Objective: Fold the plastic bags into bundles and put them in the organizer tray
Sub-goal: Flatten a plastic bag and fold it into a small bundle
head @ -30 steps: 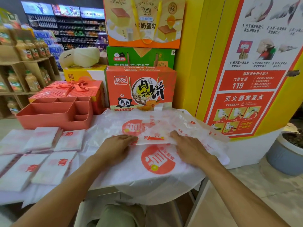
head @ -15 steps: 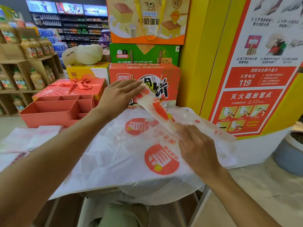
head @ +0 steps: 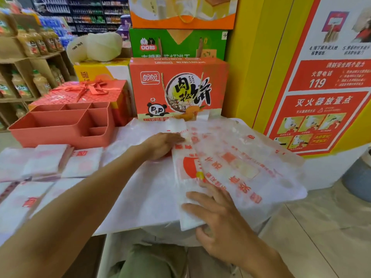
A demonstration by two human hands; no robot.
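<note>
A bag (head: 185, 173) is laid as a long, narrow strip on the left edge of the pile (head: 253, 163) of loose bags, running from twelve to six o'clock in front of the person. The left hand (head: 160, 146) is laid flat, fingers straight, on the strip's far end at twelve o'clock. The right hand (head: 220, 219) is spread open on its near end at six o'clock. Nothing is gripped by either hand; the plastic is only pressed down.

The step in hand is judged to be the flattening of the lengthwise fold before the strip is folded short. It is best done by air being swept from the middle toward both ends, so that the crease along the nine o'clock edge is set sharp and the layers are aligned. The thin film is likely to slide on the slippery pile beneath, so one end should be pinned while the other is brought over. Care is needed that a second bag is not dragged along.

Finished bundles (head: 82, 163) are laid at nine o'clock of the strip. No bundle is seen in the tray (head: 50, 130) at ten o'clock.
</note>
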